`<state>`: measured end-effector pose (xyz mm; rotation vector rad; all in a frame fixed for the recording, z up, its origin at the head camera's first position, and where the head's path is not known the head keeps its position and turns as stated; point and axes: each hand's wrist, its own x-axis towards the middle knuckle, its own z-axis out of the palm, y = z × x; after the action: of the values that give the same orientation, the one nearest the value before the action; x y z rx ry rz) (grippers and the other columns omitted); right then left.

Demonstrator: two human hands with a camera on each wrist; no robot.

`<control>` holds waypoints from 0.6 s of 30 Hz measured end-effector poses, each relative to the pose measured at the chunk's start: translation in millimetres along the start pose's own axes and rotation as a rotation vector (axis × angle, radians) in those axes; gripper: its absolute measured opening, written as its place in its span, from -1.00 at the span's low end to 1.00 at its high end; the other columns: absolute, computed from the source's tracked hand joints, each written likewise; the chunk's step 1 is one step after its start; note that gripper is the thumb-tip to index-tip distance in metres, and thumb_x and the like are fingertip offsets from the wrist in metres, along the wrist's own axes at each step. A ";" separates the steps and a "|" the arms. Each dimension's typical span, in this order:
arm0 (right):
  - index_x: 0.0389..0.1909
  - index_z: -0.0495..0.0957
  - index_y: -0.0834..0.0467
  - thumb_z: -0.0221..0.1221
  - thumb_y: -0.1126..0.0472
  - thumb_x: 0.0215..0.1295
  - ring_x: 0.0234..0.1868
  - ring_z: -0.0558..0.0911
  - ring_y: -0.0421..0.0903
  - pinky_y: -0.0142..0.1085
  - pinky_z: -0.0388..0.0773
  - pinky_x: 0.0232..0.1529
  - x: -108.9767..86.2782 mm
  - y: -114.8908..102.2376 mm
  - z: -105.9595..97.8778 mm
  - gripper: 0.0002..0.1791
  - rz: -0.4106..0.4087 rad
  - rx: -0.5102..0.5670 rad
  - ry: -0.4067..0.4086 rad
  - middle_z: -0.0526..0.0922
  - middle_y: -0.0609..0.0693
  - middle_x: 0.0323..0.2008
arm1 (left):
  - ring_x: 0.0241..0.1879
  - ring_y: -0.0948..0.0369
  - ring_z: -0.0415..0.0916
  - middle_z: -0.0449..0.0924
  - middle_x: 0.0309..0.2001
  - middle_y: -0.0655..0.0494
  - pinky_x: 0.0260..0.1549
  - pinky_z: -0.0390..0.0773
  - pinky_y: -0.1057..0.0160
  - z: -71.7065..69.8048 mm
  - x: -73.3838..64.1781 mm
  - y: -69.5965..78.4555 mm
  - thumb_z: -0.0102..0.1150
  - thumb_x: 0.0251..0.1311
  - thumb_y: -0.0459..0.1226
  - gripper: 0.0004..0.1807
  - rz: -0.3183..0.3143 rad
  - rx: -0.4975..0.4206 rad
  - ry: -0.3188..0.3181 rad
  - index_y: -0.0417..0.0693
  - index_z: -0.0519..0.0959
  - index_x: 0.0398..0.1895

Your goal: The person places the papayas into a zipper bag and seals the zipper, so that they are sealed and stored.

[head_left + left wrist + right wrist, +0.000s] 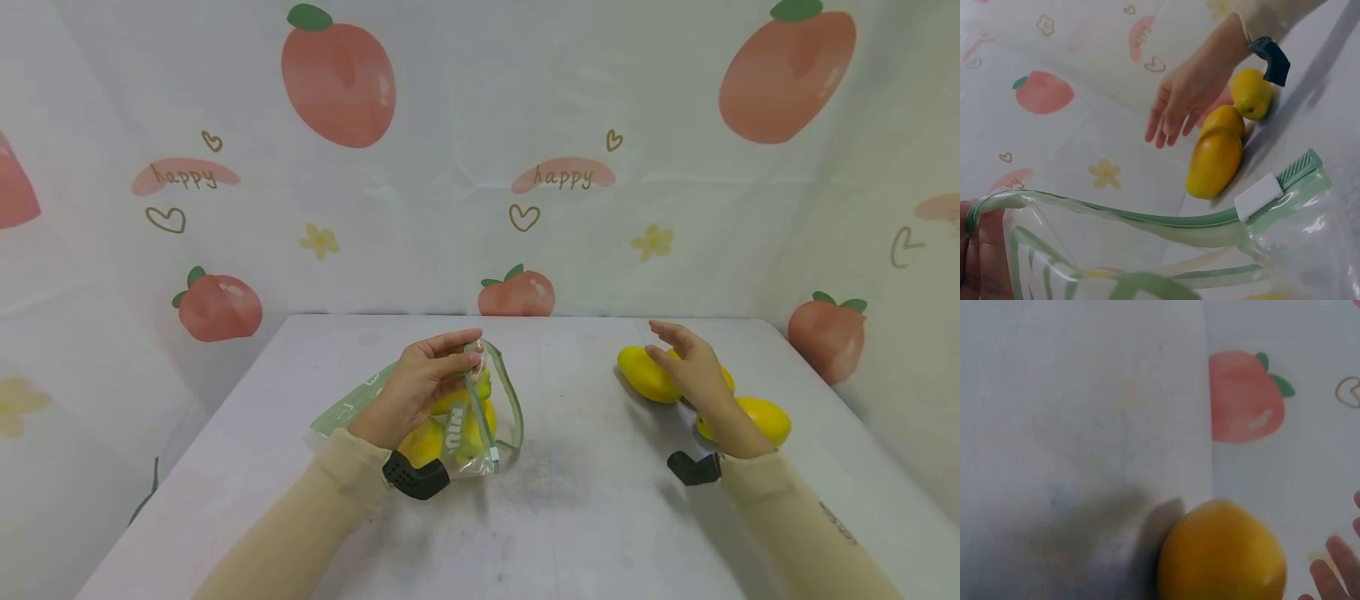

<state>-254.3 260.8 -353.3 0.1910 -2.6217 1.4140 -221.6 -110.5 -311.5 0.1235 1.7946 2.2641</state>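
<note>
My left hand [408, 390] pinches the top rim of a clear zip bag [454, 429] with green edging and print, its mouth standing apart. Several yellow fruits [422, 442] lie inside it. In the left wrist view, the bag's white slider [1259, 197] sits near one end of the green zip. Over on the right, my right hand [697, 373] hovers above a group of yellow mangoes, fingers extended and holding nothing. One mango [643, 375] lies left of that hand, another [763, 418] lies by the wrist, and a third is partly hidden behind the hand.
Both hands are over a white table [570, 517]. A white cloth backdrop [450, 100] printed with fruit, hearts and flowers rises behind and at the sides. A dark cord [146, 496] hangs by the table's left edge.
</note>
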 end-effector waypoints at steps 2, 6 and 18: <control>0.39 0.18 0.33 0.06 0.09 0.45 0.41 0.17 0.31 0.17 0.09 0.39 2.4 4.1 -1.7 -0.37 0.041 -0.023 -0.013 0.22 0.35 0.39 | -0.27 0.29 0.63 0.67 -0.12 0.10 -0.30 0.65 0.41 0.3 0.0 -0.1 0.19 0.25 -0.39 -0.55 -0.001 0.001 -0.004 -0.15 0.50 0.24; 0.43 0.13 0.28 0.05 0.10 0.45 0.41 0.13 0.35 0.20 0.10 0.38 5.9 9.5 -3.3 -0.35 0.138 -0.074 -0.059 0.17 0.38 0.40 | -0.28 0.29 0.64 0.67 -0.14 0.12 -0.28 0.65 0.41 0.5 0.0 -0.4 0.19 0.26 -0.39 -0.56 -0.002 0.004 0.000 -0.13 0.52 0.22; 0.42 0.14 0.31 0.12 0.05 0.40 0.38 0.17 0.36 0.20 0.15 0.37 12.8 20.6 6.6 -0.29 0.157 -0.178 -0.218 0.18 0.38 0.39 | -0.28 0.31 0.64 0.68 -0.22 0.21 -0.28 0.65 0.41 0.5 -0.5 -0.4 0.19 0.26 -0.39 -0.55 0.011 0.011 -0.011 -0.15 0.50 0.24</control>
<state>-271.2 266.1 -371.1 0.1254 -2.9831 1.2576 -221.0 -110.0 -311.7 0.1481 1.8058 2.2570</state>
